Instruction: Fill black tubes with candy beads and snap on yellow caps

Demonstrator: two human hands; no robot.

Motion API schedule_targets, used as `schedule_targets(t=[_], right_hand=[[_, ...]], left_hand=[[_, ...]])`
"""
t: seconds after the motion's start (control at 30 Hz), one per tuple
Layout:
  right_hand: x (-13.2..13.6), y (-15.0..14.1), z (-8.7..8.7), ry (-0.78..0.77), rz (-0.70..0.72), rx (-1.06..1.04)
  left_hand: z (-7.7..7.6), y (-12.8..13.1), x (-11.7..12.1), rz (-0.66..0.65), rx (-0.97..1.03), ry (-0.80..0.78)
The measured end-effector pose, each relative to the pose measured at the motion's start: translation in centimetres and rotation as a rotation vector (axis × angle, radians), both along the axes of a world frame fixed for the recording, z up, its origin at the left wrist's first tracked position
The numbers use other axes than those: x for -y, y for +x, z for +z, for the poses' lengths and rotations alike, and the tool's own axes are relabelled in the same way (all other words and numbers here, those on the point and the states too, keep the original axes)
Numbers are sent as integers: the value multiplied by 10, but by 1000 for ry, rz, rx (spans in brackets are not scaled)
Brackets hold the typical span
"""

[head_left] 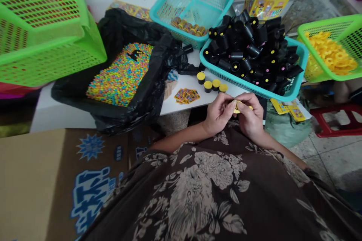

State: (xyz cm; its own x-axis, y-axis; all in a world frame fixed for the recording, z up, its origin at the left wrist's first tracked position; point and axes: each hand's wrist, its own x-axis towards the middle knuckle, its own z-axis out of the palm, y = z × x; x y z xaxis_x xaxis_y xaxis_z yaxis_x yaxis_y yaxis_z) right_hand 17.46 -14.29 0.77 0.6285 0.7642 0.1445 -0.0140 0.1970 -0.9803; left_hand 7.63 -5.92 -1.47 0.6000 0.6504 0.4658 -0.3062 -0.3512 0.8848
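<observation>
"What were the hands doing?"

"The left hand [218,113] and the right hand [251,116] were both pinching a small yellow piece [236,108] with thumbs and fingers. It was just right of the middle of the frame, over the brown flowery shirt [192,192]."

"Could you see all of it?"

"No, the fingers hid most of it, so I couldn't tell its whole shape."

"What was a good way to hold it?"

"I think both thumbs needed to push the same amount. Too much on one side could have made it tip or pop out. Holding it low seemed smart, because the shirt could catch it."

"What was close by?"

"Up and left stood four black cups with yellow tops [207,86]. Bright little cards [187,96] lay left of those."

"And farther out?"

"At upper right, a blue-green basket [219,72] was heaped with black tubes [249,51]. They looked easy to knock, so I'd say small moves were best. At the right edge, a green basket [322,70] held yellow bits [333,54]. At upper left, a black bag [149,101] held colourful beads [121,77]."
</observation>
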Motion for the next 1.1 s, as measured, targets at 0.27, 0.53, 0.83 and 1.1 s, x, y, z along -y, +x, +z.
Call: schedule_targets(t=[0.27, 0.53, 0.83, 1.1], right_hand=[[-11, 17, 7, -159, 89, -221], [-13, 36, -15, -320, 274, -426], [-15, 38, -31, -355, 217, -401], [-19, 30, -20, -338, 225, -439]], left_hand=[[-11, 2, -8, 3, -149, 90], [-15, 6, -11, 163, -311, 370], [-22, 8, -15, 151, -347, 452], [-25, 7, -18, 211, -318, 452]])
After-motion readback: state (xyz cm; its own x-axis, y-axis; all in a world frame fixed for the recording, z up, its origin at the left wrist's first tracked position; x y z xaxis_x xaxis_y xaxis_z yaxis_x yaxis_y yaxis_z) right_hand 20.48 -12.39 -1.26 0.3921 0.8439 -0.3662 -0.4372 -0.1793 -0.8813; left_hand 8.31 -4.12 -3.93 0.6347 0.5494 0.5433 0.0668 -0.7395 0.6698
